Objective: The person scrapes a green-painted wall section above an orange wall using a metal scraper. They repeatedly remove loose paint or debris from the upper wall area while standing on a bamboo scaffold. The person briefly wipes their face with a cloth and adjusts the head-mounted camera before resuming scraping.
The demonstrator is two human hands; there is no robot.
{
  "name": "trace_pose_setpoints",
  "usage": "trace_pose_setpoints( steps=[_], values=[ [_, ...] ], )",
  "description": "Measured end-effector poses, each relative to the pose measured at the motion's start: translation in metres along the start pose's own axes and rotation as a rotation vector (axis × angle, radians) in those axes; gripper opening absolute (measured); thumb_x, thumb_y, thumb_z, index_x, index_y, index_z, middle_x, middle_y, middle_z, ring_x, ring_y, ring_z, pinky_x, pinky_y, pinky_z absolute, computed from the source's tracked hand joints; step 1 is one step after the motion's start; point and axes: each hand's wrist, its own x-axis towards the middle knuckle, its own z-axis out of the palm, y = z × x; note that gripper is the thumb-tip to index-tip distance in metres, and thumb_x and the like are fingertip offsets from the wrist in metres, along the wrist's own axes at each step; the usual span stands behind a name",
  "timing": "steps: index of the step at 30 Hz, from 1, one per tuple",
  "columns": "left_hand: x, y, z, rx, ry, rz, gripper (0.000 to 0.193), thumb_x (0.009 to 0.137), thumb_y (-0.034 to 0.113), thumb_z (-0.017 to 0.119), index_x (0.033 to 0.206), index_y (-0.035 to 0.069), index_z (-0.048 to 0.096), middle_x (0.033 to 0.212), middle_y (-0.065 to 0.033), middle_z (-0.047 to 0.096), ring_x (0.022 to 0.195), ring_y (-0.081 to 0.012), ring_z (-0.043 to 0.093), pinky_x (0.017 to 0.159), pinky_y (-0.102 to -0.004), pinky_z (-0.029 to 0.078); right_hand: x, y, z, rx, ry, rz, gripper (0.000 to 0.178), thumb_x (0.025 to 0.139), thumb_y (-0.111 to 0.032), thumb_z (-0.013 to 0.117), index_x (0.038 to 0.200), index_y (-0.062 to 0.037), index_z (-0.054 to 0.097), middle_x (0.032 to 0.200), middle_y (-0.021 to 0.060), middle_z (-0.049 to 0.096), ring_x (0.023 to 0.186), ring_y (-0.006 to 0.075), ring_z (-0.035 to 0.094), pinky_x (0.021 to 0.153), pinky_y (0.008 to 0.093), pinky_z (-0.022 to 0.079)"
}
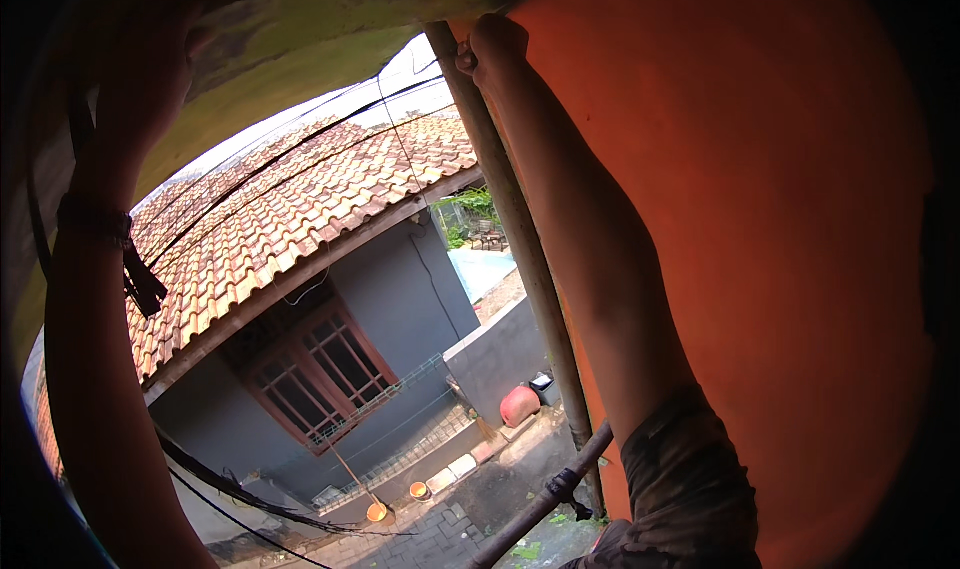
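Note:
Both my arms reach up toward an underside with yellow-green paint (pixel 330 29). My right hand (pixel 495 44) is closed in a fist high beside the top of a long wooden pole (pixel 520 219). Its curled fingers come up against the pole's edge, and what they hold, if anything, is hidden. My left hand (pixel 165 69) is raised at the upper left in deep shadow, its fingers too dark to make out. A dark band (pixel 95 219) circles my left wrist, and black strips (pixel 145 287) hang next to it.
An orange wall (pixel 760 219) rises close on my right. Lower down, a second pole (pixel 530 514) bears a dark tie (pixel 562 484). Black cables (pixel 270 169) cross the view. Beyond are a tiled roof (pixel 300 209), a grey house wall (pixel 400 289) and paved ground (pixel 440 539) far below.

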Motion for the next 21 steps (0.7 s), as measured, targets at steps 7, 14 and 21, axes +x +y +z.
trace_pose_setpoints(
  steps=[7,14,21],
  values=[
    [0.010,-0.003,0.011,-0.071,0.232,0.069,0.042,0.085,0.022,0.061,0.124,0.008,0.051,0.126,-0.0151,0.051,0.117,-0.0332,0.047,0.100,-0.0409,0.036,0.012,0.028,0.003,0.247,0.102,0.265,0.021,0.080,-0.023,0.066,0.077,-0.0070,0.053,0.056,0.0029,0.048,0.038,0.0146,0.045,0.031,0.0272,0.034],
    [-0.001,-0.001,0.002,-0.039,0.209,0.096,0.040,0.085,0.022,0.061,0.123,0.011,0.052,0.119,-0.0153,0.055,0.109,-0.0317,0.053,0.094,-0.0406,0.041,-0.051,-0.012,0.007,0.095,0.198,0.313,0.015,0.086,-0.019,0.049,0.089,-0.0051,0.048,0.063,0.0062,0.047,0.042,0.0126,0.042,0.035,0.0265,0.032],
    [0.010,0.064,-0.085,-0.140,0.055,-0.117,0.051,0.075,0.015,0.064,0.123,0.006,0.051,0.128,-0.0190,0.047,0.120,-0.0351,0.042,0.103,-0.0445,0.030,-0.009,0.033,-0.039,-0.331,0.310,-0.124,0.033,0.092,-0.022,0.040,0.121,-0.0099,0.048,0.071,0.0065,0.054,0.053,0.0121,0.052,0.043,0.0290,0.041]
  ],
)
